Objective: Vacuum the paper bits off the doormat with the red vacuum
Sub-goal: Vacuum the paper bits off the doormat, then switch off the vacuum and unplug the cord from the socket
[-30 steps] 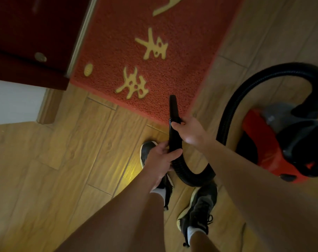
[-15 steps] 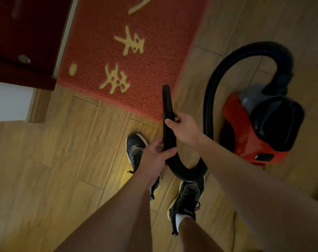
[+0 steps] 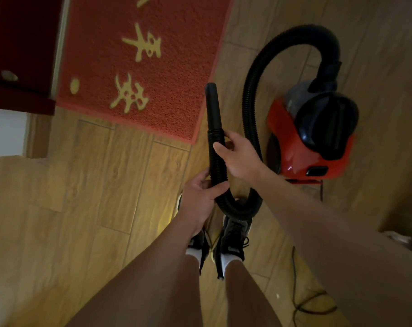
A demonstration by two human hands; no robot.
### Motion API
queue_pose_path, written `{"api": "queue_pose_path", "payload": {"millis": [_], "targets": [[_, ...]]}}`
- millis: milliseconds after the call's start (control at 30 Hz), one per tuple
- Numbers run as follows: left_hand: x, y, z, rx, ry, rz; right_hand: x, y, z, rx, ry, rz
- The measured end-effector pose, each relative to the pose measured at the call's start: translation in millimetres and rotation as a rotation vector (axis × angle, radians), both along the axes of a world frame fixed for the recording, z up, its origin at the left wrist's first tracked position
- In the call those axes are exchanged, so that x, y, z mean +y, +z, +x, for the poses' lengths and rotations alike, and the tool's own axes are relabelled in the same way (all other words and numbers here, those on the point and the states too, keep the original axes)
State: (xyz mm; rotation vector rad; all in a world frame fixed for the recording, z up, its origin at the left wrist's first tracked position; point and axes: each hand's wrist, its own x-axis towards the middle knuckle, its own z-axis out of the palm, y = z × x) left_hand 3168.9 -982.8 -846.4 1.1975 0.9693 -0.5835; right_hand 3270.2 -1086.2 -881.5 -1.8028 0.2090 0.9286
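The red doormat (image 3: 181,74) with yellow characters lies at the top centre on the wooden floor. I see no paper bits on the part in view. The red vacuum (image 3: 292,142) with its black top stands to the right of the mat. Its black ribbed hose (image 3: 249,95) arches up from the body, loops down past my feet and ends in a black nozzle (image 3: 213,105) over the mat's right edge. My right hand (image 3: 239,156) grips the hose just below the nozzle. My left hand (image 3: 200,201) holds the hose lower down.
A dark red door (image 3: 18,50) and its frame stand at the top left beside the mat. My two black shoes (image 3: 233,237) are under the hose loop. A black power cord (image 3: 304,300) trails over the floor at the lower right.
The view has swung so the vacuum body now shows in full on the right. The nozzle has shifted from over the mat's near edge to its right edge. Both hands keep their hold.
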Motion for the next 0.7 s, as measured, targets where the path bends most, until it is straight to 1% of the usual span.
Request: {"api": "queue_pose_path", "payload": {"millis": [200,467,700], "targets": [[-1.4,6.0,-2.7,-0.043,-0.064,0.02,-6.3,17.4,-5.7,-0.015,-0.073,0.074],[-5.2,0.0,-8.7,-0.098,-0.145,0.03,-15.5,17.4,-18.3,-0.027,-0.175,0.077],[-13.7,-7.2,-6.2,-0.104,-0.176,0.05,-41.0,6.9,-24.4,0.056,-0.294,0.079]]}}
